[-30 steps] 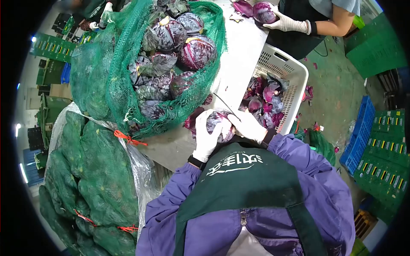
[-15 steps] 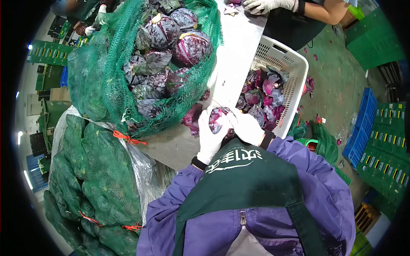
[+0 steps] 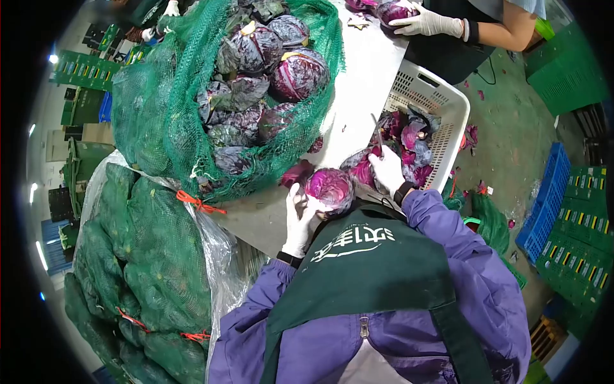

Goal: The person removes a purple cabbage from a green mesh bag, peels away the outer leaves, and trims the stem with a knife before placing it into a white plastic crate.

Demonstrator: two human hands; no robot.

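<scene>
My left hand (image 3: 297, 217), in a white glove, cradles a red cabbage (image 3: 330, 191) from its left and lower side. The cabbage shows a shiny purple surface with pale veins. To the right, my gloved right hand (image 3: 387, 170) is closed on a knife (image 3: 378, 131), its thin blade pointing up and away from me. Loose purple leaves (image 3: 359, 168) lie right beside the right hand, at the near side of the white crate (image 3: 455, 105). Another dark purple leaf (image 3: 296, 173) rests on the table just beyond the left hand.
An opened green net sack (image 3: 185, 121) full of red cabbages lies on the metal table (image 3: 355, 77). Filled net sacks (image 3: 166, 249) are stacked at left. Across the table, another person's gloved hand (image 3: 428, 24) holds a cabbage. Blue crates (image 3: 543, 198) stand at right.
My right hand has moved right, away from the cabbage, toward the crate with the knife. The left hand keeps the cabbage, now more exposed. The other person's hand has shifted on their cabbage.
</scene>
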